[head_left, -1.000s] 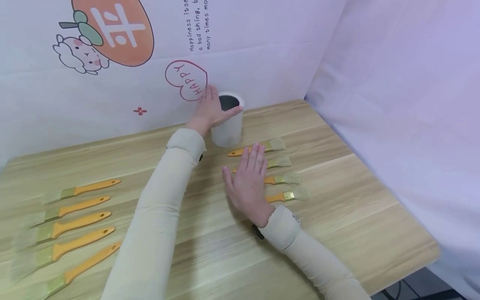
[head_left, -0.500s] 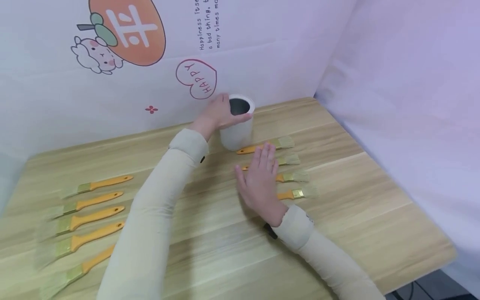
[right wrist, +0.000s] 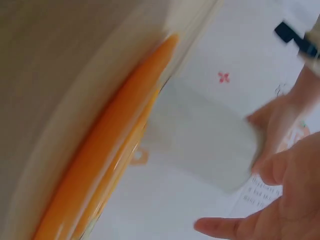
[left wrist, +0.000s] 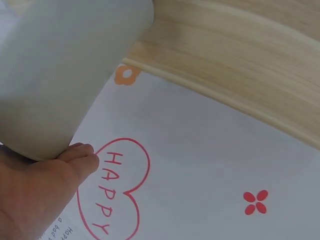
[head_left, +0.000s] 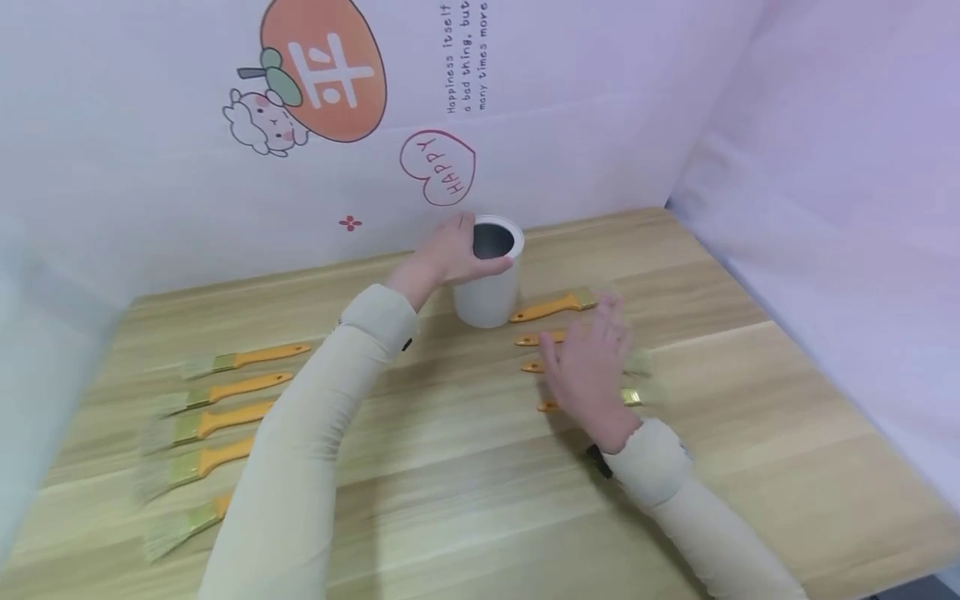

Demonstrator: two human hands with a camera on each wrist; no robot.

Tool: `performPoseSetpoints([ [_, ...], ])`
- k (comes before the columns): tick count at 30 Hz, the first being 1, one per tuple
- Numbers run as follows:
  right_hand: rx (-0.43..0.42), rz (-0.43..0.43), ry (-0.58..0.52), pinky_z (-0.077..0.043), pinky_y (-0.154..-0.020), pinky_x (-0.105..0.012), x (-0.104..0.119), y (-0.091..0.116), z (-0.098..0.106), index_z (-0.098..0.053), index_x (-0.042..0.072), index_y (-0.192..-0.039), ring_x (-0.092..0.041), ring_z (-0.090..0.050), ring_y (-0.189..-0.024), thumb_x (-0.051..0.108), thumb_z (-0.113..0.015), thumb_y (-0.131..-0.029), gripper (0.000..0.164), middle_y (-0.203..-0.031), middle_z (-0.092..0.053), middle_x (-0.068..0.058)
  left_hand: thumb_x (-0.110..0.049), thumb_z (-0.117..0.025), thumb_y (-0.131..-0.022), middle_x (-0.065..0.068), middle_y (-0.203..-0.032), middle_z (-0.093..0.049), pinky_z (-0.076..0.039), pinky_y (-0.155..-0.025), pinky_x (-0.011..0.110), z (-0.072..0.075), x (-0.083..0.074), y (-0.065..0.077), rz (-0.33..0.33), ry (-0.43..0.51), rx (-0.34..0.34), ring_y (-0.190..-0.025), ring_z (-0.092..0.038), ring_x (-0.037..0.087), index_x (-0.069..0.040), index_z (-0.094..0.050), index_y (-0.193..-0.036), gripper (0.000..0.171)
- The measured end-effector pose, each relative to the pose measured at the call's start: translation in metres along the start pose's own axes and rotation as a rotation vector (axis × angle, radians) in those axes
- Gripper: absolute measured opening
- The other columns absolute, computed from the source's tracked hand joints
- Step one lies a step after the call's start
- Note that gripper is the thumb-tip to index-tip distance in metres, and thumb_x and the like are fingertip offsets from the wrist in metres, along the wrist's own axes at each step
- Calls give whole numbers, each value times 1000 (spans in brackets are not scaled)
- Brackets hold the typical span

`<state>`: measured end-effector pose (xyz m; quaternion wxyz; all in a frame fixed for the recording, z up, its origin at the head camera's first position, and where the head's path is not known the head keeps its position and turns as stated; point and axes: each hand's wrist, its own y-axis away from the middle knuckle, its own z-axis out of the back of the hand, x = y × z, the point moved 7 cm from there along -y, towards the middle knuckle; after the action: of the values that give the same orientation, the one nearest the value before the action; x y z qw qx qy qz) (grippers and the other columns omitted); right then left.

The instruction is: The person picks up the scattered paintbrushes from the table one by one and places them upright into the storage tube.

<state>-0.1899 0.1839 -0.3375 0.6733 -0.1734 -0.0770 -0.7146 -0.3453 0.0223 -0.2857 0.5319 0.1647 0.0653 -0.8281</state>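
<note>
Right hand (head_left: pixel 591 364) shifted over paintbrushes (head_left: pixel 549 308) toward wooden table's (head_left: pixel 757 400) right edge, fingers extended, empty; left hand (head_left: pixel 450 252) gripping white canister (head_left: pixel 489 298) by rim, near back edge.

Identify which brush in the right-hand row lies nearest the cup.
The back brush, its handle end just beside the cup; the other three lie farther off, handles partly hidden behind the right hand.

- Behind the left fingers (head_left: pixel 465 223), a white cloth (head_left: pixel 592 158) is seen.
- Above them, a red "HAPPY" heart (head_left: pixel 441 167) is printed.
- To their upper left, an orange fruit (head_left: pixel 328 71) is drawn.
- Left of them, a red flower (head_left: pixel 349 223) is printed.
- Below them, a wooden tabletop (head_left: pixel 450 500) is shown.
</note>
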Motion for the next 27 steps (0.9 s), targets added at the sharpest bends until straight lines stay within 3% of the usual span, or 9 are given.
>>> performPoseSetpoints([
  [4,-9,-64,78,-18,-106,-70,-25,3,11,-45,-15,-128,-55,-6,-142,44,-30,-102,66,-152,-6,-41,-67,-56,-80,20,-147,-37,-35,-113,41,-4,1,7,-28,26,-17,-134,-39,33,4,-22,-147,103],
  [6,-12,-71,84,-23,-102,-68,-33,7,16,-48,-13,-124,-56,-14,-138,38,-32,-102,58,-147,-17,-42,-65,-58,-80,19,-145,-39,-37,-112,41,-4,3,12,-33,32,-31,-132,-41,33,3,-24,-146,101],
  [10,-35,0,152,-35,-87,-55,-38,18,21,-57,-12,-96,-49,-44,-105,25,-40,-98,41,-108,-50,-37,-66,-58,-78,16,-136,-45,-42,-106,40,-6,9,25,-45,28,-50,-123,-47,29,1,-29,-142,97],
  [14,-68,91,240,-40,-62,-40,-37,27,25,-53,-5,-66,-32,-47,-64,23,-49,-95,41,-65,-50,-19,-64,-60,-77,15,-130,-49,-45,-102,40,-5,13,40,-62,45,-75,-118,-50,27,1,-33,-140,95],
  [16,-14,89,249,-36,-46,-32,-37,30,23,-45,2,-54,-24,-42,-51,25,-47,-96,48,-53,-43,-10,-63,-61,-77,16,-130,-50,-45,-101,40,-2,15,48,-67,44,-84,-118,-51,27,1,-34,-140,94],
  [19,125,33,234,-29,-36,-26,-39,34,18,-38,10,-48,-15,-35,-44,28,-41,-99,54,-48,-35,-2,-62,-62,-76,16,-129,-50,-46,-101,40,1,17,57,-82,38,-94,-117,-51,28,2,-35,-139,93],
  [21,212,8,261,-30,-37,-27,-40,36,14,-40,11,-49,-15,-34,-46,30,-38,-100,54,-49,-34,-1,-62,-62,-77,17,-130,-50,-45,-102,40,2,18,62,-92,32,-97,-119,-51,28,2,-34,-140,94],
  [27,354,72,413,-34,-42,-29,-36,43,1,-43,10,-57,-16,-35,-50,28,-40,-99,46,-53,-35,-2,-61,-64,-76,17,-129,-50,-45,-102,41,1,23,79,-111,32,-105,-118,-51,30,2,-34,-140,94],
])
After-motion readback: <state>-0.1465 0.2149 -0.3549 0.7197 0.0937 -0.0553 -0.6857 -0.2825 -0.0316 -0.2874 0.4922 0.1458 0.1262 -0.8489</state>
